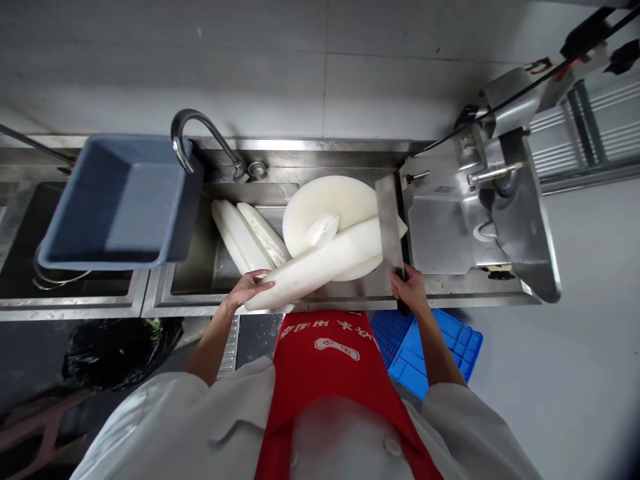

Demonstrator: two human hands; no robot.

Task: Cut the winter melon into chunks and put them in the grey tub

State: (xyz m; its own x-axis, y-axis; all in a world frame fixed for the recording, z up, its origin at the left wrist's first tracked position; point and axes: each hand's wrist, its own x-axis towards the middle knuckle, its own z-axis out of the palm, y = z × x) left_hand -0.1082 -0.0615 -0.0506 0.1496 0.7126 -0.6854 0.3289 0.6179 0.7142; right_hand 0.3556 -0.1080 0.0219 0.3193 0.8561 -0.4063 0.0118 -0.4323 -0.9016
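Observation:
A long peeled white winter melon (320,263) lies at a slant across a round white cutting board (335,193). My left hand (250,289) grips its left end, thumb and fingers around it. In my right hand (407,288) is the handle of a wide cleaver (389,217). The blade stands across the melon's right end, and a pointed tip shows beyond it; whether it has cut in, I cannot tell. A small white piece (323,230) lies on the board behind the melon. Two more long peeled melons (237,233) rest in the sink to the left.
A blue-grey plastic tub (167,200) sits over the left sinks, beside a curved faucet (193,120). At the right stands a metal slicing machine (480,213). Below the counter are a blue crate (435,353) and a black-bagged bin (120,350).

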